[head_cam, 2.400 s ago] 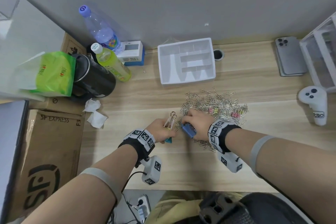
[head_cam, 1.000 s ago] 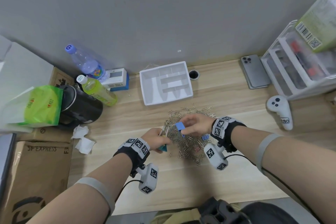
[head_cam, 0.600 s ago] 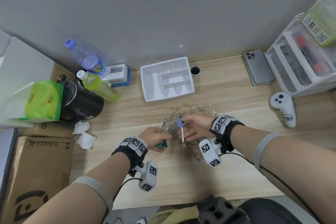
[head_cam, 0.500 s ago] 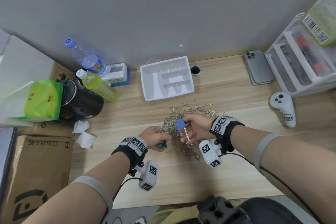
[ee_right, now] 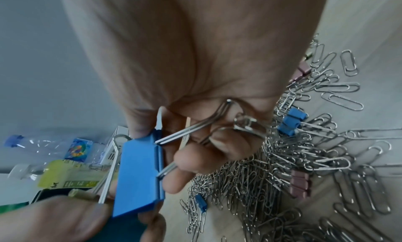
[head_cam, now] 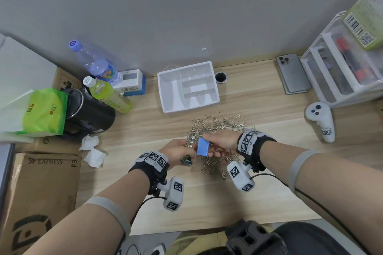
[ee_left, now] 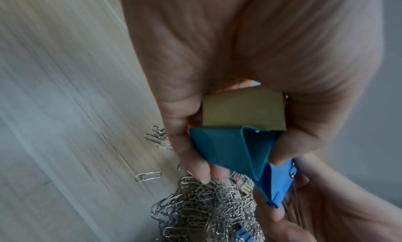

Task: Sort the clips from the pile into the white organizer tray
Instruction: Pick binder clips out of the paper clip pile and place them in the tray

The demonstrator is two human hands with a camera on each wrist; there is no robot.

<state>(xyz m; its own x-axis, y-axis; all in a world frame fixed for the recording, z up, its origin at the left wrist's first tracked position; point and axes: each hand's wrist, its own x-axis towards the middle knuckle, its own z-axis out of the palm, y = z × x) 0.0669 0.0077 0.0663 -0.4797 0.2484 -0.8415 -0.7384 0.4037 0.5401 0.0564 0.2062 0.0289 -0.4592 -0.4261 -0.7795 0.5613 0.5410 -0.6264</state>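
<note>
- Above the worktop [head_cam: 259, 99], head view: the right hand [head_cam: 222, 143] pinches the big blue binder clip [head_cam: 202, 149] by its wire handles, beside the left hand [head_cam: 178, 152]. The pile [head_cam: 219, 125] lies under both hands; the white organizer tray [head_cam: 165, 101] stands at 12 o'clock, apparently empty.
- Left wrist view: the left hand's curled fingers [ee_left: 191, 151] grip a teal clip [ee_left: 228, 149] and an olive clip [ee_left: 243, 110].
- Right wrist view: small blue clips [ee_right: 291, 121] and pink ones [ee_right: 301, 183] remain among the paper clips [ee_right: 326, 159]. I judge it best to add the blue clip to the left bundle without loosening that grip, then carry all to one compartment.
</note>
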